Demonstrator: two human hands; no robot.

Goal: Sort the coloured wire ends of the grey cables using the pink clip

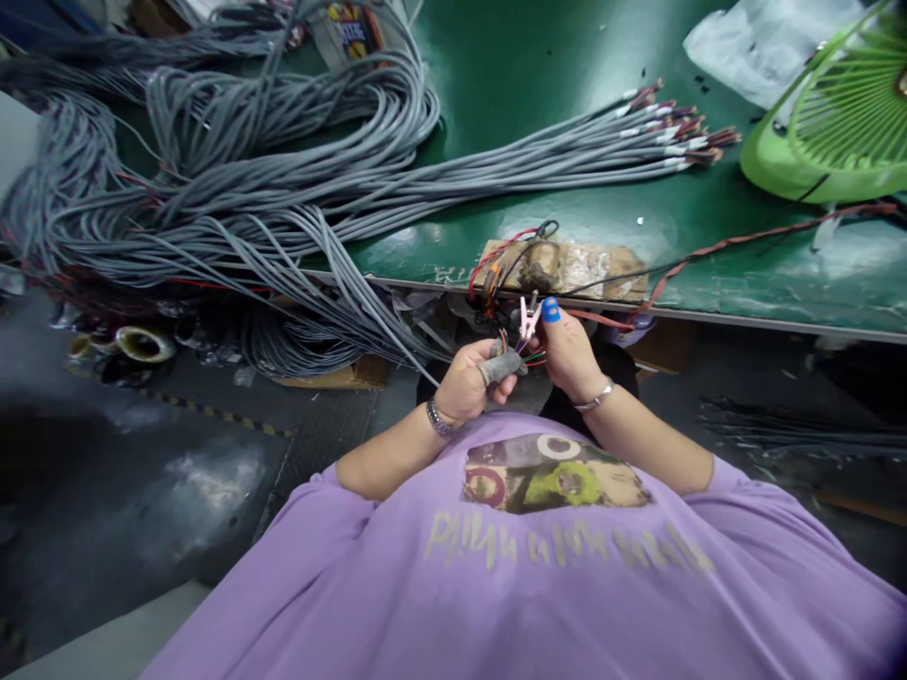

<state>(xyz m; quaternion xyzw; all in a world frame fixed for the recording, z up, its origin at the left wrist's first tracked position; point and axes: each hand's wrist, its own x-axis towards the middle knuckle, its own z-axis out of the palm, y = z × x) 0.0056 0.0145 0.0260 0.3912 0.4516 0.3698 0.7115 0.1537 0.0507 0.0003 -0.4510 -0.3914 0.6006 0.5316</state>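
My left hand (471, 380) is closed just past the table's front edge, its thumb apparently wrapped in a grey cover. It pinches the end of a grey cable, from which thin coloured wires (536, 359) in red, green and blue fan out to the right. Facing it, my right hand (569, 357), blue tape around the thumb tip, is closed on a small pink clip-like tool (528, 319) with two prongs. The tool is right above the wires; whether it touches them I cannot tell.
Bundled grey cables (283, 179) cover the table's left side, their stripped ends (680, 132) reaching right. A taped wooden block (588, 269) with a soldering-stained lump sits at the front edge of the green table (496, 57). A green fan (836, 123) and a plastic bag (758, 47) are at right.
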